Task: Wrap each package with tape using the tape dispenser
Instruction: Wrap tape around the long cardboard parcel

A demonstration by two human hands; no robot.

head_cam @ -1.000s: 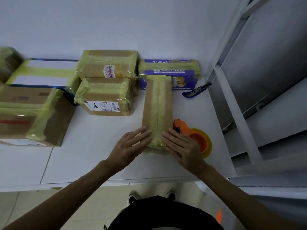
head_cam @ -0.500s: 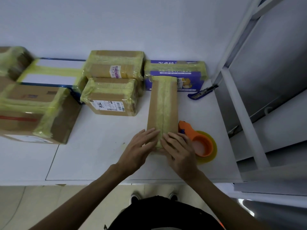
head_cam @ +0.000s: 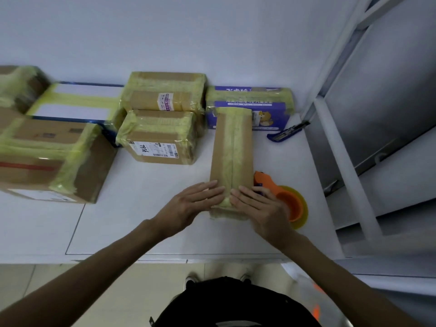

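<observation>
1 head-worn view — facing steeply down, close above the table (head_cam: 141, 208).

Bench (head_cam: 146, 215): white flat top, set against the wall; a thin dark seam line (head_cam: 75, 223) outlined a rectangular panel near its front edge.
Wall (head_cam: 188, 31): plain and pale, rising behind the bench.
Utility knife (head_cam: 286, 132): blue body with a dark far end, lying flat and tilted on the bench at the far right, near the frame.
Frame (head_cam: 339, 161): white metal uprights stood at the right of the bench.
Panel (head_cam: 389, 90): grey sheet behind the frame.
Floor (head_cam: 165, 274): pale tiles below the bench front.
Shoes (head_cam: 192, 278): two toes showing on the floor.
Garment (head_cam: 236, 303): black, bottom centre.
Orange item (head_cam: 316, 310): blurred; identity could not be told.
</observation>
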